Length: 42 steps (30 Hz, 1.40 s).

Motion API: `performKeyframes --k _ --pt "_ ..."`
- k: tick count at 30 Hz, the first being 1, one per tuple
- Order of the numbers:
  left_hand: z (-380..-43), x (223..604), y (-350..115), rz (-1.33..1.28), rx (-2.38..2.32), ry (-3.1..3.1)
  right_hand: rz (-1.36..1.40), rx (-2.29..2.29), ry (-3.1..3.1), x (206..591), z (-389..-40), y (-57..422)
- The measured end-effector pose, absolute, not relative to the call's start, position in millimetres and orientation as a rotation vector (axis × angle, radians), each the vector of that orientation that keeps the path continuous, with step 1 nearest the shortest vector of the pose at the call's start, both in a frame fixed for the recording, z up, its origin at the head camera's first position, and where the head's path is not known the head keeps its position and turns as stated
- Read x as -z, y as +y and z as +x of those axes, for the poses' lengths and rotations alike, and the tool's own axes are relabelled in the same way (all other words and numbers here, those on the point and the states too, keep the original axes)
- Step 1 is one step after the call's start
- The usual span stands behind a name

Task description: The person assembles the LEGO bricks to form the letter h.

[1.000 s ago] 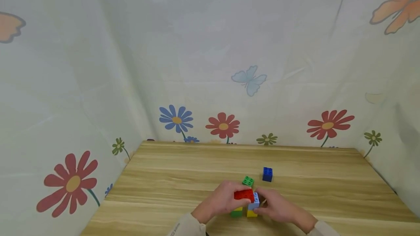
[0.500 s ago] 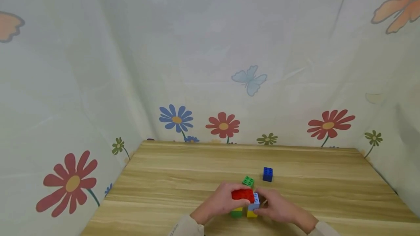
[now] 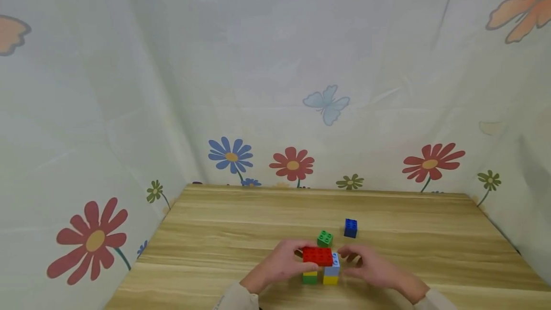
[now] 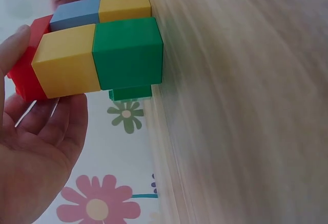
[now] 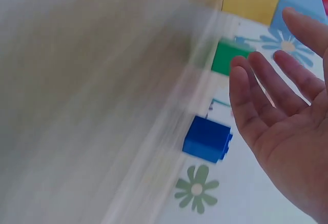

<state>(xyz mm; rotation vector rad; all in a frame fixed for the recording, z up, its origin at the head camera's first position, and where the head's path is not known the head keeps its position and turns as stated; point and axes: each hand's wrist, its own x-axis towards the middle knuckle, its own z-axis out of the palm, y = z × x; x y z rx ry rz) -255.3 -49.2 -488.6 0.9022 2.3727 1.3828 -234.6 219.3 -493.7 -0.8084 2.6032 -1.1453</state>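
Note:
A red brick (image 3: 317, 256) lies across two small stacks like a bridge. Under its left end is a yellow brick (image 4: 66, 60) on a green brick (image 4: 128, 49); under its right end, a light blue brick (image 3: 332, 270) on a yellow brick (image 3: 330, 280). My left hand (image 3: 286, 262) straddles the red brick's left end, thumb in front and fingers behind, with a gap at the palm. Whether the thumb still touches cannot be told. To the right of the light blue brick, my right hand (image 3: 372, 267) stands apart with loosely bent fingers, holding nothing.
A loose green brick (image 3: 325, 238) lies just behind the bridge. Farther back to the right sits a dark blue brick (image 3: 350, 228). The wooden table (image 3: 241, 214) meets a flower-printed cloth (image 3: 258, 85) at its back edge.
My right hand has come off the light blue brick and moved right. My left hand has loosened and drawn left, uncovering the red brick's top. The bricks stay put.

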Motion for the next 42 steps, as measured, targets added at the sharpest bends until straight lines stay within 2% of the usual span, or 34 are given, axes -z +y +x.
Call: performKeyframes --k 20,42 --pt "-254.3 488.4 -57.3 0.890 -1.381 2.351 -0.580 1.173 3.101 491.1 -268.0 248.5" --pt "-251.9 487.4 -53.4 0.914 -1.369 2.336 -0.478 1.085 2.992 502.0 -293.8 242.6"
